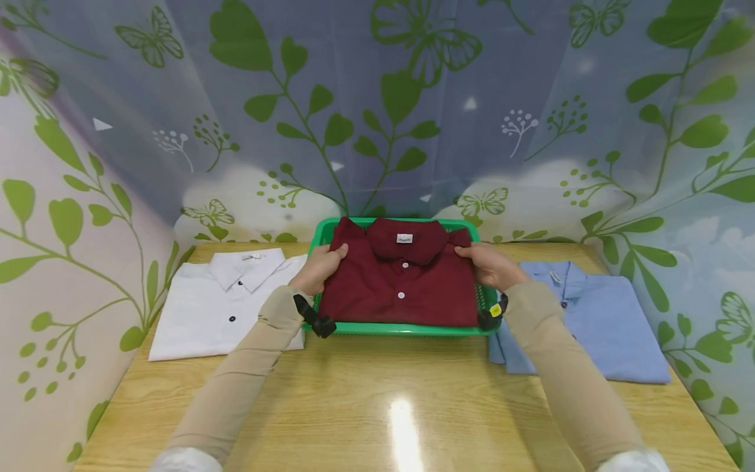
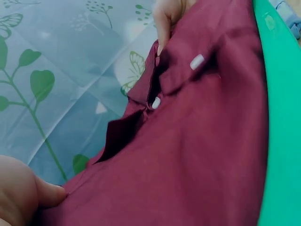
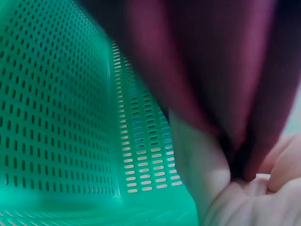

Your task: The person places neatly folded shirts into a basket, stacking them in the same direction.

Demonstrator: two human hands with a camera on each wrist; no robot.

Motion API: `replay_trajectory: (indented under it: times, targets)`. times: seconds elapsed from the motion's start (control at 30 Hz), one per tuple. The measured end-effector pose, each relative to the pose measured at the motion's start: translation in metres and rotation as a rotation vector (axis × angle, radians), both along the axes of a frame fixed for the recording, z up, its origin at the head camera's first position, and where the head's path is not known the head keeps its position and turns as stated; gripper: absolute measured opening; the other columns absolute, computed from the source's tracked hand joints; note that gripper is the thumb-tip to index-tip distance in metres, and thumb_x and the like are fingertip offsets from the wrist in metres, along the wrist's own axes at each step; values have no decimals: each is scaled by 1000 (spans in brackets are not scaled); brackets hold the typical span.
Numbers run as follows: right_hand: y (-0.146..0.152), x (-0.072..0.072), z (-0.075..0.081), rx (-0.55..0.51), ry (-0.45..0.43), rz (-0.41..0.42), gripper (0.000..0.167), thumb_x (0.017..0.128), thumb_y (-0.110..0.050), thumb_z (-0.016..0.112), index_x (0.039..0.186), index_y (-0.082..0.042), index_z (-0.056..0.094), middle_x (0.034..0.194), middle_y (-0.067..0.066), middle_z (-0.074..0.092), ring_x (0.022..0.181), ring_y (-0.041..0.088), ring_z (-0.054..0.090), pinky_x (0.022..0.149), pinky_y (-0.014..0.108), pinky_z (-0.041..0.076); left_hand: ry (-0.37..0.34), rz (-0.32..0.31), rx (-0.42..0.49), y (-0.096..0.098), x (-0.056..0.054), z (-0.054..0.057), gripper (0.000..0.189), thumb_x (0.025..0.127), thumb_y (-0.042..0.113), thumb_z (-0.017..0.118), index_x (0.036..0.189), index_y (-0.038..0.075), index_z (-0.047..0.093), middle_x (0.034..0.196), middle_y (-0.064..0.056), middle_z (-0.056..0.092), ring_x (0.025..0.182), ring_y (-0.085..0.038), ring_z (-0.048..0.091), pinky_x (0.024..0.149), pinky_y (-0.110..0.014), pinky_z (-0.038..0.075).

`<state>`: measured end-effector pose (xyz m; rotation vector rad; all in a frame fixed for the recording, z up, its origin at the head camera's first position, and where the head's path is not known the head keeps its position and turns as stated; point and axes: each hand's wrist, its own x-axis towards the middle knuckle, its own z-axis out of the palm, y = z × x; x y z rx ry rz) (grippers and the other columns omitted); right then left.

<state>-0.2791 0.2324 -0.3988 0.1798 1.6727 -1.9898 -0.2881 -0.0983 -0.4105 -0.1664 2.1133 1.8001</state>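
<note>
I had the folded maroon shirt (image 1: 366, 295) pinched at both sides, my left hand (image 1: 321, 267) grasping its left edge and my right hand (image 1: 491, 263) grasping its right edge. On the left my thumb lay on top of the cloth; on the right the cloth was gathered into folds between my thumb and fingers. The shirt was over the green basket (image 1: 407, 329), face up, within the rim as seen from above, its collar (image 1: 383, 241) toward the far side with a pale label (image 1: 404, 238) inside the neck and white buttons (image 1: 401, 295) running down toward me. From my right wrist I could see the slotted walls and floor of the basket beside the hanging cloth; whether the near edge of the shirt touched the basket, I could not tell. The basket sat at the far middle of the wooden table (image 1: 354, 406). To its left lay a folded white shirt (image 1: 203, 308) with dark buttons, its collar toward the far side; to its right lay a folded blue shirt (image 1: 613, 328), partly hidden behind my right sleeve (image 1: 566, 367). My left sleeve (image 1: 236, 380) crossed in front of the white one. Both sleeves were beige, and a black strap (image 1: 315, 318) showed at my left wrist. Behind the table hung a cloth backdrop (image 1: 206, 78) printed with green leaves and butterflies.
</note>
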Motion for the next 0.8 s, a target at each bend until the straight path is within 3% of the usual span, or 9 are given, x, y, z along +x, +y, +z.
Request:
replay_trajectory:
  times: [0.13,0.2,0.23,0.37,0.43,0.5,0.6,0.7,0.8]
  targets:
    - [-4,0,-1,23,2,26,39,109,-13,30,144,4,31,114,4,54,90,10,63,79,25,54,0,-5,-43,1,2,-3,45,107,32,44,138,-1,51,114,-12,58,95,-20,60,81,-33,51]
    - [-6,1,-2,41,-7,24,42,109,-13,30,148,4,26,116,6,51,90,10,62,78,25,54,-1,-19,-63,2,3,-4,46,107,32,43,138,-1,50,119,-14,57,102,-24,59,86,-36,50]
    - [-6,1,-2,66,-2,25,41,109,-13,30,146,4,28,114,6,51,81,8,62,72,22,54,-2,-25,-72,2,3,-5,46,107,32,43,138,-1,50,121,-14,56,105,-25,58,88,-38,50]
    - [-8,1,-3,90,5,17,29,109,-12,32,133,2,39,110,6,53,78,8,61,70,22,53,15,-31,-86,3,4,-6,45,108,31,42,137,-1,51,125,-17,54,111,-29,56,94,-42,47]
    - [-8,1,-3,105,8,32,30,109,-12,31,134,2,38,115,8,53,87,12,61,76,26,53,26,-33,-101,3,3,-7,44,108,30,41,136,-2,51,125,-17,54,111,-29,55,95,-42,47]
    - [-10,0,-3,99,-5,48,38,109,-11,29,145,2,29,130,15,47,112,23,57,93,36,51,31,-41,-107,3,4,-8,42,108,28,40,134,-3,52,124,-18,54,110,-28,55,94,-42,47]
    - [-11,-1,-4,124,-15,82,51,109,-11,27,156,-1,12,152,22,30,137,38,37,108,52,37,30,-58,-110,3,5,-10,41,109,25,37,134,-5,51,124,-19,54,108,-28,56,93,-42,48]
    - [-12,-2,-5,158,-14,97,55,109,-10,27,159,-4,4,161,22,14,146,45,17,114,60,22,11,-77,-110,2,7,-11,41,109,22,34,134,-6,50,126,-20,54,109,-30,56,93,-42,48]
    - [-13,-4,-7,174,-12,103,56,109,-10,27,159,-5,2,162,21,9,147,46,11,115,62,14,0,-91,-125,1,8,-9,42,109,21,30,136,-5,48,130,-21,52,114,-31,54,96,-43,47]
